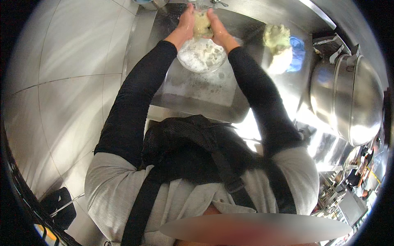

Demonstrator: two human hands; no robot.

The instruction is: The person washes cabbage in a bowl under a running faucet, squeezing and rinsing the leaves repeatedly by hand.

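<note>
At the top of the view, my left hand (pixel 186 22) and my right hand (pixel 218 28) hold a pale yellowish, wet mass (pixel 202 24) between them; it looks like a sponge or cloth, but blur hides which. Water splashes around it near the tap. Just below the hands, a round bowl (pixel 202 66) full of white suds stands in a stainless steel sink (pixel 197 92). Foam also lies on the sink floor.
To the right, a crumpled pale green cloth (pixel 276 37) and a blue cloth or bag (pixel 297 53) lie on the steel counter. Large metal bowls (pixel 344 98) stand farther right. A metal pot (pixel 152 4) is at the top left, beside the tiled wall (pixel 74 55). A person (pixel 359 191) is at the far right.
</note>
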